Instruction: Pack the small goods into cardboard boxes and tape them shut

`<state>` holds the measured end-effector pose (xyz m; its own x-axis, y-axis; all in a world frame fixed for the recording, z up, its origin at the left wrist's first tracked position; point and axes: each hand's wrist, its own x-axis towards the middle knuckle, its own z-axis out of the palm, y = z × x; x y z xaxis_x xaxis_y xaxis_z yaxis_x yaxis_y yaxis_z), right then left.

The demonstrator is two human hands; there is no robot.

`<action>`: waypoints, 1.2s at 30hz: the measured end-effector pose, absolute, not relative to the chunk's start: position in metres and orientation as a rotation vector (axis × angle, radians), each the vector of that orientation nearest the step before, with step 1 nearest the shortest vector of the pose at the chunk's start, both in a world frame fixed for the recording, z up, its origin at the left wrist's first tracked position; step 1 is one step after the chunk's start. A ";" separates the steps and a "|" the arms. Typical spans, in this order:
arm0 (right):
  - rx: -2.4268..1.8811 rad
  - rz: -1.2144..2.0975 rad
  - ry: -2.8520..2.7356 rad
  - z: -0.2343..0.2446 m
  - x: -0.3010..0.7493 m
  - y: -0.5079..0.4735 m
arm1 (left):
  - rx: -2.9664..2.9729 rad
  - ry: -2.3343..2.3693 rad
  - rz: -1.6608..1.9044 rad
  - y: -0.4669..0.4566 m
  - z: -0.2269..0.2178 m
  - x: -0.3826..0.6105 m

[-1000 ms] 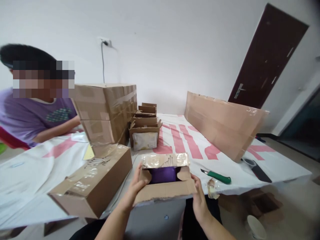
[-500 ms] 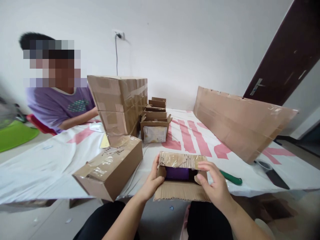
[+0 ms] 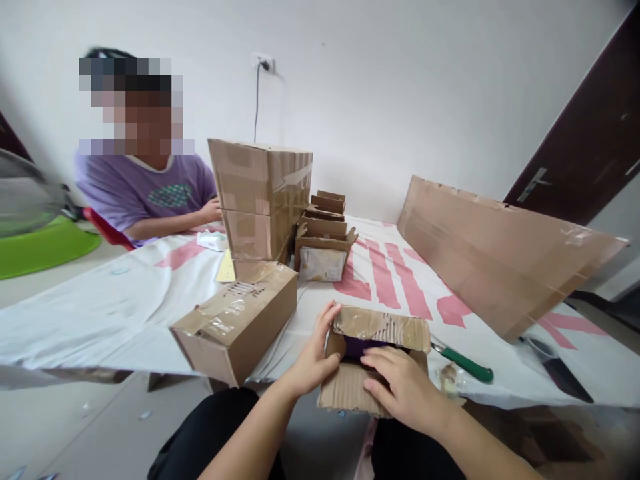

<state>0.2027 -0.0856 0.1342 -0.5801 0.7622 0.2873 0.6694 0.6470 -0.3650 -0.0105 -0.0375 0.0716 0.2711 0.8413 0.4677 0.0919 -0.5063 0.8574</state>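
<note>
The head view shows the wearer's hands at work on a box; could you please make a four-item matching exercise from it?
Column one:
1. Wearer's left hand
2. Wearer's right hand
3. Knife
4. Purple item

Column two:
A. Inside the open box
B. Green-handled, lying on the cloth
C. Gripping the box's left side
D. Fingers spread at the box's opening

Pairs: 1-C, 2-D, 3-B, 4-A.

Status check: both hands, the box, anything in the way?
Left hand holding open brown cardboard box by its left side. Right hand open at box's opening, partly covering purple item inside. Green-handled knife lies right of box.
</note>
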 end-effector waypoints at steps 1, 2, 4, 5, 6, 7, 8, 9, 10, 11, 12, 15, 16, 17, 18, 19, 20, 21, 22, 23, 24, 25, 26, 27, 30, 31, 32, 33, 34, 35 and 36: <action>-1.121 0.334 -2.429 0.134 0.202 -0.086 | 1.825 0.847 1.312 -0.037 0.072 -0.011; -1.126 0.384 -2.376 0.134 0.202 -0.087 | 1.835 0.847 1.334 -0.037 0.072 -0.011; -1.199 0.584 -2.153 0.134 0.200 -0.087 | 1.850 0.862 1.389 -0.036 0.071 -0.010; -1.248 0.743 -1.996 0.133 0.199 -0.087 | 1.857 0.874 1.414 -0.035 0.071 -0.010; -1.281 0.921 -1.827 0.133 0.198 -0.086 | 1.864 0.888 1.433 -0.035 0.070 -0.009; -1.288 1.099 -1.665 0.133 0.196 -0.086 | 1.871 0.902 1.446 -0.034 0.070 -0.008; -1.269 1.253 -1.526 0.133 0.195 -0.086 | 1.878 0.914 1.454 -0.034 0.070 -0.008; -1.233 1.371 -1.420 0.132 0.193 -0.086 | 1.885 0.924 1.461 -0.034 0.070 -0.007; -1.191 1.446 -1.346 0.132 0.191 -0.086 | 1.894 0.930 1.463 -0.034 0.070 -0.006; -1.157 1.489 -1.292 0.131 0.188 -0.087 | 1.900 0.934 1.467 -0.034 0.070 -0.006; -1.134 1.517 -1.253 0.130 0.186 -0.087 | 1.905 0.936 1.471 -0.034 0.070 -0.005; -1.086 1.563 -1.167 0.126 0.181 -0.088 | 1.914 0.937 1.487 -0.034 0.071 -0.005; -1.071 1.571 -1.145 0.124 0.179 -0.088 | 1.915 0.939 1.493 -0.034 0.071 -0.005; -1.056 1.575 -1.127 0.123 0.178 -0.088 | 1.915 0.942 1.497 -0.034 0.071 -0.005; -1.043 1.577 -1.113 0.122 0.177 -0.087 | 1.915 0.946 1.498 -0.034 0.071 -0.005; -1.033 1.576 -1.105 0.121 0.176 -0.087 | 1.914 0.950 1.498 -0.034 0.071 -0.005; -1.026 1.576 -1.100 0.121 0.176 -0.086 | 1.913 0.953 1.497 -0.034 0.070 -0.005; -1.022 1.574 -1.099 0.120 0.176 -0.086 | 1.915 0.955 1.496 -0.034 0.070 -0.005; -1.019 1.575 -1.101 0.120 0.175 -0.087 | 1.917 0.957 1.495 -0.033 0.070 -0.005; -1.017 1.576 -1.105 0.120 0.175 -0.087 | 1.921 0.960 1.491 -0.033 0.069 -0.006; -1.013 1.576 -1.112 0.120 0.175 -0.087 | 1.924 0.965 1.489 -0.033 0.069 -0.006; -1.012 1.576 -1.121 0.119 0.175 -0.088 | 1.928 0.970 1.486 -0.033 0.068 -0.006; -1.013 1.574 -1.136 0.119 0.175 -0.088 | 1.931 0.974 1.484 -0.033 0.068 -0.006; -1.017 1.566 -1.155 0.118 0.175 -0.089 | 1.934 0.978 1.483 -0.032 0.068 -0.007; -1.055 1.502 -1.260 0.115 0.174 -0.090 | 1.942 0.991 1.481 -0.032 0.067 -0.007; -1.078 1.467 -1.315 0.114 0.173 -0.090 | 1.943 0.997 1.478 -0.032 0.066 -0.007; -1.104 1.429 -1.377 0.113 0.173 -0.090 | 1.943 1.002 1.477 -0.033 0.066 -0.007; -1.135 1.386 -1.443 0.112 0.174 -0.090 | 1.943 1.007 1.476 -0.033 0.065 -0.007; -1.165 1.338 -1.511 0.112 0.174 -0.090 | 1.941 1.012 1.478 -0.033 0.065 -0.007; -1.192 1.285 -1.581 0.112 0.175 -0.090 | 1.940 1.016 1.481 -0.033 0.065 -0.007; -1.214 1.223 -1.649 0.112 0.177 -0.090 | 1.940 1.019 1.485 -0.033 0.065 -0.007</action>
